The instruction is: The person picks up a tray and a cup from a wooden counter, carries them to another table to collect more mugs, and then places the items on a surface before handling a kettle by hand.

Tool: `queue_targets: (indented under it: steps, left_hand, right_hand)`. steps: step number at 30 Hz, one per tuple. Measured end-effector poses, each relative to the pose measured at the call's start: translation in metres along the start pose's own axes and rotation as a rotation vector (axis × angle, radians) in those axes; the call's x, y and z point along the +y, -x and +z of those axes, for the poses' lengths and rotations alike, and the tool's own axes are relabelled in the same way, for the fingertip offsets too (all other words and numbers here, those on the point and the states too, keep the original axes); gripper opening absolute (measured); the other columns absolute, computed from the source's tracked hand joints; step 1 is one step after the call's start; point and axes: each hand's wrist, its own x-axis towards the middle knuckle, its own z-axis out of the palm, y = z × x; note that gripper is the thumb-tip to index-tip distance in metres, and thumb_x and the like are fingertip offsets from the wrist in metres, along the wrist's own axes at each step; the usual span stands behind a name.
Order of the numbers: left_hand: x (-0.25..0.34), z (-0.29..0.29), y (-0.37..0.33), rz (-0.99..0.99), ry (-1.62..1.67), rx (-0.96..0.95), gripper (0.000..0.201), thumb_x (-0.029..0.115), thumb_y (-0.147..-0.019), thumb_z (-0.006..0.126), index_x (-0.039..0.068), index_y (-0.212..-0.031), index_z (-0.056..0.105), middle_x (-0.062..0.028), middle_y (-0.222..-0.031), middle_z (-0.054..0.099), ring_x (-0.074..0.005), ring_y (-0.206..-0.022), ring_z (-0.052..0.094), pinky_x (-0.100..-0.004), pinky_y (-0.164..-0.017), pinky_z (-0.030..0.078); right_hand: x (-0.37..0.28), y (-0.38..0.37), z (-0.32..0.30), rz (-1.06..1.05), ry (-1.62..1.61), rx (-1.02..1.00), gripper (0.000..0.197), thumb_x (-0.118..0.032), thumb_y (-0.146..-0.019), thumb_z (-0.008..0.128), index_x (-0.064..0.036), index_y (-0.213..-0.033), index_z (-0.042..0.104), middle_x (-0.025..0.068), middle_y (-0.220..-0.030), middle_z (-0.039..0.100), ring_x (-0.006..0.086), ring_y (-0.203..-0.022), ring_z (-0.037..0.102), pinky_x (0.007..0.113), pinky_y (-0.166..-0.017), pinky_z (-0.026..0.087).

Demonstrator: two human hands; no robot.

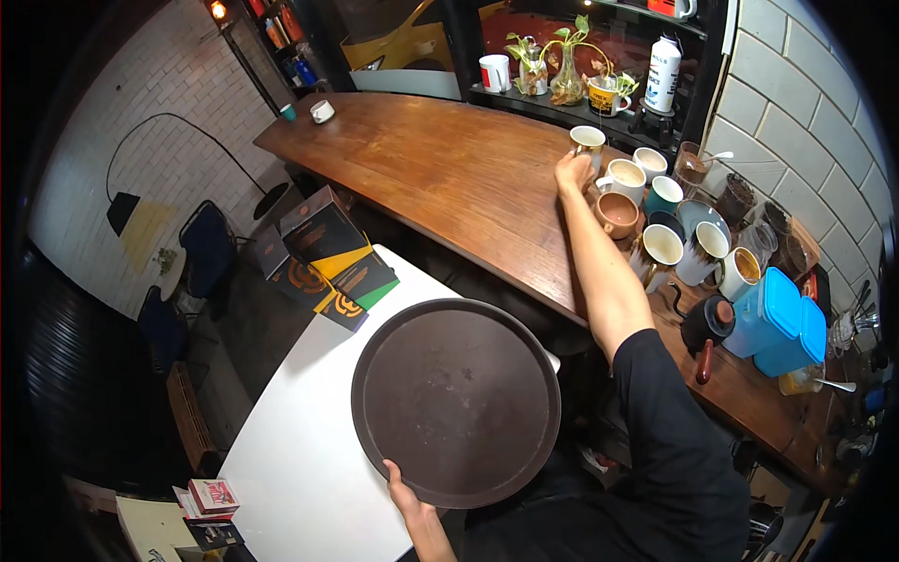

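With its thumb over the rim, my left hand grips a round dark brown tray, which bears nothing on its top. My right arm reaches out across the wooden counter, and my right hand is closed at the side of a tall cream-and-brown mug. Whether that mug is lifted or standing, I cannot tell. Close by are a white mug, a brown cup, a teal cup and a drip-glazed mug.
Along the right of the wooden counter stand a black gooseneck kettle, blue-lidded containers and several glasses. A shelf behind holds plants and a white bottle. Dark boxes sit on the white table.
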Motion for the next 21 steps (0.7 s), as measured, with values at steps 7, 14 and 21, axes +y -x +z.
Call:
queue_targets:
  steps: [7, 14, 21]
  left_hand:
    - [0.003, -0.001, 0.0, 0.052, 0.028, 0.018, 0.059, 0.043, -0.094, 0.049, -0.005, -0.127, 0.043, -0.0185, -0.124, 0.052, -0.0317, -0.111, 0.053, -0.0426, -0.093, 0.045]
    - [0.001, 0.005, 0.008, 0.073, 0.024, 0.032, 0.057, 0.042, -0.094, 0.049, -0.006, -0.126, 0.043, -0.0189, -0.121, 0.054, -0.0314, -0.107, 0.056, -0.0419, -0.09, 0.047]
    - [-0.002, 0.001, 0.01, 0.063, 0.038, 0.032, 0.057, 0.042, -0.094, 0.049, -0.006, -0.126, 0.043, -0.0189, -0.121, 0.054, -0.031, -0.107, 0.056, -0.0414, -0.09, 0.048]
  right_hand:
    - [0.002, -0.039, 0.003, 0.111, 0.099, 0.01, 0.027, -0.025, -0.083, 0.067, 0.0007, -0.093, 0.067, 0.0234, -0.097, 0.066, 0.0376, -0.095, 0.063, 0.045, -0.081, 0.05]
    - [0.0, -0.059, 0.013, 0.282, 0.005, 0.052, 0.032, -0.029, -0.087, 0.06, 0.001, -0.098, 0.066, 0.0222, -0.103, 0.065, 0.0352, -0.1, 0.062, 0.045, -0.087, 0.047]
    - [0.009, -0.072, 0.021, 0.265, 0.018, 0.035, 0.037, -0.027, -0.093, 0.043, 0.0025, -0.097, 0.066, 0.0226, -0.104, 0.064, 0.0369, -0.096, 0.063, 0.045, -0.085, 0.048]
